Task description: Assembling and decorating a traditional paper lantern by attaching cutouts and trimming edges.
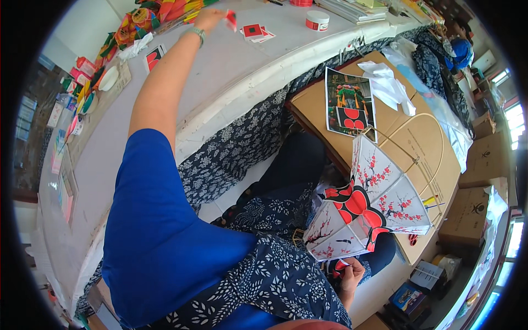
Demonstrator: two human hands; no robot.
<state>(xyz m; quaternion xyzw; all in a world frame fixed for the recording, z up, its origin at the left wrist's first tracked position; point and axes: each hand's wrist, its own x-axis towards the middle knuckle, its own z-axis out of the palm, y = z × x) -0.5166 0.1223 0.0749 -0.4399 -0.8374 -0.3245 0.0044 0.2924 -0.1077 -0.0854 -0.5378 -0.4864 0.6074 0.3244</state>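
Observation:
My left hand (208,21) is stretched out over the far part of the table, its fingertips closed on a small red paper piece (231,20). Just right of it lie red and black square cards (254,31) in a loose stack. On my lap, tilted on its side, rests a paper lantern (360,206) with white panels, red blossom branches and a red-and-black band. My right hand (352,273) is at the lantern's lower end, fingers pinched on a red and black paper piece (340,267). Whether that piece is joined to the lantern I cannot tell.
A white table (220,82) curves along the left, with a white jar (317,21) and paints, bottles and dishes at its far left. Right of me a cardboard sheet (313,104) bears a printed photo (350,104) and white crumpled paper (386,85). Boxes (465,214) stand further right.

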